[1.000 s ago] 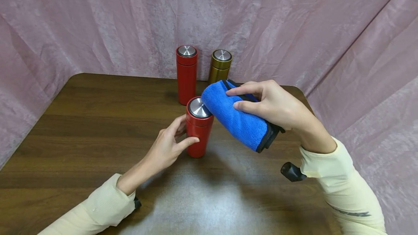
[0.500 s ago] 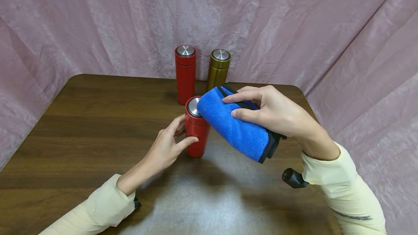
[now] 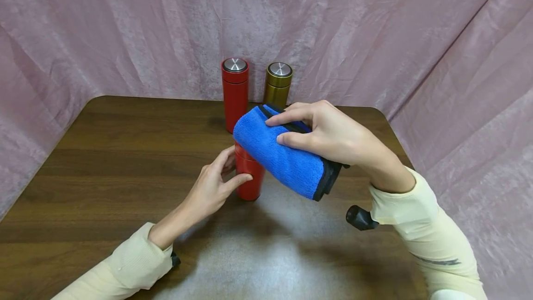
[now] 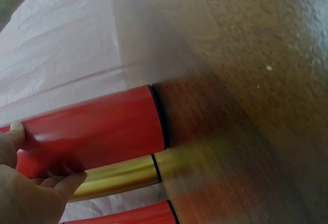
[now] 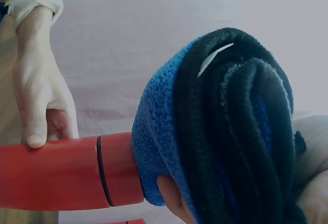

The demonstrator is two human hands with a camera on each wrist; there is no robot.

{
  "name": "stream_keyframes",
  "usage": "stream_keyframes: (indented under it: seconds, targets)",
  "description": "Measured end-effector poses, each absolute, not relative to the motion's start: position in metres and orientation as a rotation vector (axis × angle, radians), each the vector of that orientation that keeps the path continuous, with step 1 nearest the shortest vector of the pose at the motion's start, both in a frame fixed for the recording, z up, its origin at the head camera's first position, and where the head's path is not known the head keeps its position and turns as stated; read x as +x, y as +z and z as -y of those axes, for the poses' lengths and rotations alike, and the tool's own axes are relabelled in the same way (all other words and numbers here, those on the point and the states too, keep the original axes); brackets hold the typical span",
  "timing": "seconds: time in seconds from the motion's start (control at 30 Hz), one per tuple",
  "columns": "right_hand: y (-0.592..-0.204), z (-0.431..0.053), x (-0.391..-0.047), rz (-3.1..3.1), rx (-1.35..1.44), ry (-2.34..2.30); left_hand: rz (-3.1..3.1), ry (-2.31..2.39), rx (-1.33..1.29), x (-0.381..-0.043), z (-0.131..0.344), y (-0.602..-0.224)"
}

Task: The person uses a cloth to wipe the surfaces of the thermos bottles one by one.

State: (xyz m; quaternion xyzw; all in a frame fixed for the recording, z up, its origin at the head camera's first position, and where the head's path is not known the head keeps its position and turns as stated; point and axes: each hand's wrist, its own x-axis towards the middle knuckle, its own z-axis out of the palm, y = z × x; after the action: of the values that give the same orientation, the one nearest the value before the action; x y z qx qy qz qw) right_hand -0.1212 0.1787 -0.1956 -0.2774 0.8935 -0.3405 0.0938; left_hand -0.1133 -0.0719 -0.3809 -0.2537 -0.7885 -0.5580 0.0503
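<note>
My left hand (image 3: 214, 182) grips the body of the nearer red thermos flask (image 3: 251, 180), which stands upright on the wooden table. Thumb and fingers lie on opposite sides of it, as the left wrist view also shows around the flask (image 4: 97, 131). Above it, my right hand (image 3: 333, 131) pinches a folded blue towel (image 3: 287, 156) with black edging. The towel lies over the flask's lid and hides its steel top in the head view. In the right wrist view the towel (image 5: 164, 111) touches the lid end of the flask (image 5: 56, 172).
Behind stand a second red flask (image 3: 235, 91) and a gold flask (image 3: 277, 82), both upright with steel-topped lids. The towel partly covers both in the head view. Pink curtains (image 3: 166, 36) hang behind and beside the brown wooden table (image 3: 125, 152).
The right hand and towel first dipped slightly, then moved left and up, covering the lid that was partly visible before. The left hand has kept its grip on the flask.
</note>
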Motion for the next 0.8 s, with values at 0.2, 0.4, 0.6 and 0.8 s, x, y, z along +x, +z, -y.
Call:
stream_keyframes:
  seconds: [0.2, 0.4, 0.6, 0.8]
  targets:
    - [-0.193, -0.171, -0.131, -2.663, -0.799, -0.993, 2.395, -1.715, -0.773, -0.113, 0.073, -0.38]
    - [-0.19, -0.167, -0.142, -2.69, -0.723, -0.973, 2.399, -1.706, -0.77, -0.114, 0.071, -0.38]
    - [-0.193, -0.17, -0.154, -2.676, -0.592, -1.01, 2.395, -1.711, -0.749, -0.114, 0.07, -0.381]
    - [-0.199, -0.18, -0.162, -2.69, -0.514, -1.095, 2.41, -1.691, -0.729, -0.113, 0.071, -0.38]
